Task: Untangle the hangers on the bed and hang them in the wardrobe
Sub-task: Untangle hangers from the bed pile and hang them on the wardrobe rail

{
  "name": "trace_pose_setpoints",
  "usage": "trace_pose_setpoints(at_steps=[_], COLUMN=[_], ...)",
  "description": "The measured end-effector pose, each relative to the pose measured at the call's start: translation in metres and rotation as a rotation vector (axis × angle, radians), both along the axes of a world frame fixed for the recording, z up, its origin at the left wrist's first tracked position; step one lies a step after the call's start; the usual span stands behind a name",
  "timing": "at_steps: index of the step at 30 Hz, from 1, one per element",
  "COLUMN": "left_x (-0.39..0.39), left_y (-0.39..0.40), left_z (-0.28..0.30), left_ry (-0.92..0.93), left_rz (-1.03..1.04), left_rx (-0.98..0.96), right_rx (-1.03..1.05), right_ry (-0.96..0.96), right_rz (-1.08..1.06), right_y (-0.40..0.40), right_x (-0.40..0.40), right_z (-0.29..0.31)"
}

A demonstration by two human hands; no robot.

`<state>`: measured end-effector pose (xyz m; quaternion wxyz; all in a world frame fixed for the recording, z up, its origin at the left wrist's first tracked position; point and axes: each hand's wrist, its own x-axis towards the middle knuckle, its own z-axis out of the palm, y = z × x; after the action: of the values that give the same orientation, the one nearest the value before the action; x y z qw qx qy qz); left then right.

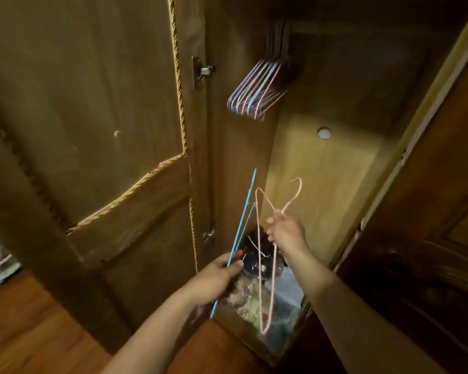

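Hanging step: right hand pinches pink hanger by its neck inside wardrobe, left hand grips blue hanger; next, probably lift pink hook beside hung hangers.

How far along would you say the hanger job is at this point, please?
Done: a bunch of coloured hangers already hangs in the wardrobe. In hand: the right hand holds a pink hanger by its neck; the left hand grips blue hangers. Left: hanging these; the bed is out of view.
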<state>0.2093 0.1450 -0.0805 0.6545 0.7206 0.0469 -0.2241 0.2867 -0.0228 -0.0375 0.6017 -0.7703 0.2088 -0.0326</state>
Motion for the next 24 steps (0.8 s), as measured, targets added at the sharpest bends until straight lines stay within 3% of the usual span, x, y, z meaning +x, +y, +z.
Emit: trace_pose_setpoints(at_steps=[6,10,16,18,22,24], left_x=[0.075,0.094,0.120,0.130,0.149,0.156], left_y=[0.000,-0.018,-0.054,-0.069,-0.093,-0.100], left_z=[0.049,0.066,0.081,0.086,0.095,0.101], left_ry=[0.017,0.123,0.147,0.119,0.056,0.030], left_rz=[-0.276,-0.340,-0.311,-0.283,-0.279,-0.298], left_rx=[0.062,-0.142,-0.270,-0.248,-0.176,-0.132], right_rx=[-0.246,-0.340,-0.408,-0.292,0.307,0.349], right_ry=[-0.078,-0.110,-0.155,-0.116,-0.051,-0.089], right_rz=[-0.181,-0.276,-0.082,-0.054,0.070,0.037], right_y=[0.016,0.005,-0.034,-0.037,-0.038,-0.044], right_x=[0.050,0.072,0.088,0.075,0.049,0.059], right_z=[0.035,0.058,0.063,0.052,0.042,0.045])
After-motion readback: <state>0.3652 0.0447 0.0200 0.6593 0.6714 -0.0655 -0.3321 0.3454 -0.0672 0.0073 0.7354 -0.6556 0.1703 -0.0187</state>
